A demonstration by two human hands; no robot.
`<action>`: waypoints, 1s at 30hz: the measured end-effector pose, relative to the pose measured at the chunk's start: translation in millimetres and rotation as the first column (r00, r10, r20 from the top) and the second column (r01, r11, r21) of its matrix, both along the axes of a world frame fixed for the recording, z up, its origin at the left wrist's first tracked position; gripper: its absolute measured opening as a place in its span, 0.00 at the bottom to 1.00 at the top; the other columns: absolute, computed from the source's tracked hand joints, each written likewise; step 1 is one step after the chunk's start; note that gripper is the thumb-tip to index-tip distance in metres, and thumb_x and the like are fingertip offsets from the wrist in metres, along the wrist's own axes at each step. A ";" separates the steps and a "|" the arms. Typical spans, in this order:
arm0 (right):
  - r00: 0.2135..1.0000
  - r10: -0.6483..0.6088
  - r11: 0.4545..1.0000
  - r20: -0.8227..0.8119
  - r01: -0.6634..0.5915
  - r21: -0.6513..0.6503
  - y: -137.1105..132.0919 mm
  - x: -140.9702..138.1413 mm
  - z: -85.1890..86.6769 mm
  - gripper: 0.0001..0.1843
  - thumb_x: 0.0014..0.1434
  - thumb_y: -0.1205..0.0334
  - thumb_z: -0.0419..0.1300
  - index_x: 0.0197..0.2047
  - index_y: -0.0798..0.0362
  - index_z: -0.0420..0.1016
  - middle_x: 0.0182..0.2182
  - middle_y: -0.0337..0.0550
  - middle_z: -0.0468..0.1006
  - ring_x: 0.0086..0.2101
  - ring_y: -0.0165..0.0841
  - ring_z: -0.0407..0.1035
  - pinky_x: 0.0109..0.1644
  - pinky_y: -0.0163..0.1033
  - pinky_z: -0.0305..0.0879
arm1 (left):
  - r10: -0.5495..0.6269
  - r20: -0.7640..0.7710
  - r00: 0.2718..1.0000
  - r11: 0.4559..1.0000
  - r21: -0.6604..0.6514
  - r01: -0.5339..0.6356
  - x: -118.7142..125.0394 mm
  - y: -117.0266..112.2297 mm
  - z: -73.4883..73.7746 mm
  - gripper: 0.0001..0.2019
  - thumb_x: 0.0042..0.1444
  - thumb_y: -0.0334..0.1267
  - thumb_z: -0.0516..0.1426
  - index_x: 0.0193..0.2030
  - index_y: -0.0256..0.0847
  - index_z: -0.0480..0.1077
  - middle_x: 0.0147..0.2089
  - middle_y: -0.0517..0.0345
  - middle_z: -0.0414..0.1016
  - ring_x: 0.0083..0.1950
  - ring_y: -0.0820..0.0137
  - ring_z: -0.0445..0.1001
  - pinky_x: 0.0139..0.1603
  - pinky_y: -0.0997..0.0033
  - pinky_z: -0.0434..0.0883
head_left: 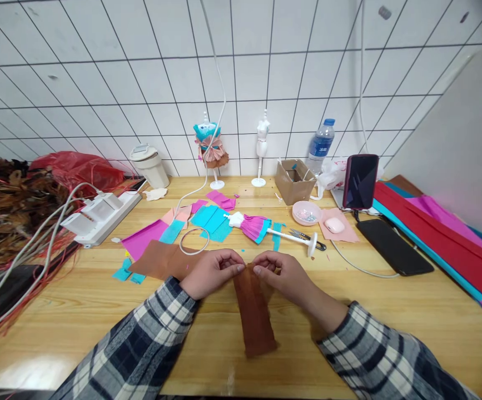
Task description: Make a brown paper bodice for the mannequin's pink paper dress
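Strip (256, 319), brown, far end pinched by left hand (217, 273) and right hand (287, 276); any uneven tug risked a tear.

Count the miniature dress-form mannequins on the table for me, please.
3: a dressed mannequin standing at the back, a bare mannequin standing right of it, a magenta-skirted mannequin lying nearer.

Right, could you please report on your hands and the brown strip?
Left hand and right hand pinching far end of brown strip. Strip's near end free. Pink-dressed mannequin lying beyond, apart.
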State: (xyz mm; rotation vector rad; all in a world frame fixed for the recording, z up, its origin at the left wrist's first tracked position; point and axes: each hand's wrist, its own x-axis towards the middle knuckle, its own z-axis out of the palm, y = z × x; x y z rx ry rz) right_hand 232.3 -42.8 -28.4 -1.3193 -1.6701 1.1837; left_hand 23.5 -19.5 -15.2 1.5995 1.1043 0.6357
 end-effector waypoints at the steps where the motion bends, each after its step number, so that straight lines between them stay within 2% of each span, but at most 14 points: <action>1: 1.000 -0.008 1.000 0.016 0.008 0.003 0.5 -0.3 0.3 0.11 0.54 0.55 0.60 0.34 0.54 0.78 0.27 0.40 0.78 0.26 0.29 0.66 0.30 0.34 0.61 | -0.002 -0.008 1.000 1.000 0.012 0.003 0.8 -0.7 0.4 0.13 0.52 0.46 0.62 0.33 0.36 0.74 0.27 0.61 0.72 0.29 0.74 0.67 0.31 0.75 0.64; 4: 0.998 -0.024 1.000 0.058 0.024 0.005 2.0 -0.6 1.6 0.09 0.55 0.58 0.59 0.29 0.53 0.77 0.24 0.39 0.78 0.25 0.29 0.67 0.30 0.33 0.61 | -0.015 -0.029 0.999 0.999 0.036 0.016 2.2 -1.8 -0.3 0.11 0.53 0.44 0.60 0.33 0.36 0.74 0.28 0.60 0.74 0.29 0.74 0.68 0.31 0.75 0.65; 7: 0.997 -0.017 1.000 0.071 0.015 0.026 2.9 0.0 1.3 0.09 0.55 0.58 0.59 0.30 0.53 0.78 0.24 0.38 0.78 0.25 0.29 0.67 0.30 0.33 0.61 | -0.020 -0.076 0.997 0.996 0.080 0.026 3.4 -1.9 -4.1 0.11 0.54 0.44 0.59 0.34 0.36 0.75 0.29 0.58 0.75 0.30 0.73 0.69 0.32 0.74 0.67; 10: 0.988 -0.043 0.997 0.148 0.034 0.064 4.8 2.7 -0.7 0.09 0.55 0.59 0.59 0.30 0.52 0.79 0.24 0.38 0.79 0.25 0.30 0.67 0.29 0.34 0.60 | 0.046 -0.149 0.988 0.974 0.225 -0.011 2.4 0.0 -5.4 0.14 0.54 0.46 0.59 0.41 0.38 0.75 0.34 0.55 0.77 0.33 0.70 0.73 0.35 0.71 0.70; 13: 0.966 -0.083 0.994 0.245 0.062 0.090 8.5 9.7 -1.4 0.11 0.58 0.57 0.59 0.38 0.50 0.81 0.27 0.38 0.81 0.26 0.31 0.69 0.31 0.35 0.60 | 0.185 -0.279 0.942 0.874 0.485 -0.028 -10.5 6.9 1.3 0.15 0.56 0.47 0.59 0.44 0.40 0.76 0.38 0.53 0.78 0.40 0.65 0.75 0.44 0.65 0.71; 16: 0.923 -0.105 0.986 0.370 0.049 0.159 10.4 19.7 2.4 0.16 0.60 0.58 0.59 0.50 0.48 0.79 0.33 0.39 0.83 0.28 0.32 0.71 0.34 0.37 0.62 | 0.326 -0.406 0.854 0.791 0.612 -0.010 -42.6 19.3 11.6 0.14 0.59 0.48 0.55 0.39 0.42 0.77 0.41 0.52 0.79 0.45 0.62 0.75 0.49 0.62 0.70; 18: 0.895 -0.134 0.967 0.425 0.023 0.255 8.0 24.6 7.3 0.15 0.61 0.60 0.59 0.50 0.48 0.78 0.35 0.39 0.82 0.29 0.32 0.71 0.36 0.38 0.62 | 0.348 -0.512 0.786 0.808 0.589 0.026 -70.8 28.1 15.4 0.15 0.60 0.48 0.53 0.42 0.43 0.77 0.44 0.52 0.80 0.46 0.61 0.74 0.48 0.62 0.70; 19: 0.896 -0.110 0.956 0.430 -0.023 0.293 5.5 25.6 9.9 0.12 0.61 0.60 0.59 0.47 0.47 0.79 0.35 0.39 0.82 0.30 0.31 0.72 0.36 0.37 0.62 | 0.298 -0.590 0.751 0.828 0.551 0.104 -84.6 31.9 15.8 0.15 0.59 0.47 0.53 0.43 0.43 0.77 0.44 0.52 0.80 0.46 0.60 0.74 0.48 0.61 0.69; 21: 0.898 0.043 0.925 0.438 -0.202 0.323 -1.6 23.5 14.5 0.08 0.61 0.58 0.60 0.42 0.47 0.79 0.33 0.38 0.81 0.32 0.31 0.72 0.36 0.36 0.62 | 0.222 -0.709 0.669 0.842 0.485 0.235 -107.2 37.0 13.7 0.14 0.58 0.42 0.52 0.42 0.45 0.78 0.42 0.53 0.80 0.45 0.60 0.74 0.48 0.61 0.68; 23: 0.838 0.222 0.858 0.499 -0.411 0.309 -9.5 16.7 16.7 0.12 0.57 0.51 0.65 0.40 0.48 0.77 0.32 0.38 0.80 0.33 0.33 0.71 0.36 0.37 0.62 | 0.185 -0.759 0.624 0.848 0.444 0.290 -119.9 39.0 10.0 0.14 0.56 0.39 0.52 0.42 0.47 0.78 0.42 0.53 0.79 0.46 0.61 0.74 0.49 0.62 0.68; 24: 0.791 0.268 0.820 0.550 -0.487 0.300 -12.9 12.2 16.8 0.18 0.53 0.46 0.66 0.40 0.49 0.76 0.33 0.39 0.80 0.33 0.35 0.71 0.36 0.38 0.62 | 0.184 -0.769 0.612 0.850 0.437 0.294 -122.3 39.3 8.2 0.14 0.55 0.38 0.52 0.42 0.47 0.78 0.43 0.54 0.79 0.46 0.61 0.73 0.48 0.62 0.68; 26: 0.712 0.265 0.776 0.650 -0.558 0.294 -16.9 3.7 15.1 0.23 0.51 0.41 0.67 0.40 0.52 0.74 0.34 0.43 0.79 0.36 0.39 0.70 0.38 0.42 0.63 | 0.193 -0.773 0.605 0.853 0.437 0.286 -121.1 39.5 5.5 0.13 0.54 0.38 0.53 0.41 0.47 0.78 0.43 0.53 0.78 0.45 0.60 0.73 0.47 0.62 0.68; 28: 0.676 0.222 0.773 0.703 -0.561 0.296 -16.9 -1.4 12.3 0.19 0.56 0.45 0.64 0.39 0.53 0.73 0.35 0.46 0.78 0.38 0.41 0.69 0.41 0.44 0.63 | 0.192 -0.761 0.619 0.853 0.442 0.279 -115.1 39.9 4.2 0.11 0.55 0.39 0.53 0.38 0.47 0.77 0.43 0.53 0.78 0.45 0.60 0.73 0.47 0.62 0.68; 30: 0.683 0.190 0.790 0.705 -0.533 0.303 -14.1 -1.4 10.1 0.13 0.62 0.51 0.60 0.40 0.54 0.73 0.36 0.47 0.77 0.38 0.40 0.68 0.42 0.44 0.62 | 0.176 -0.736 0.654 0.851 0.448 0.275 -107.7 39.6 4.2 0.10 0.56 0.40 0.53 0.36 0.45 0.76 0.42 0.53 0.78 0.46 0.60 0.72 0.48 0.62 0.68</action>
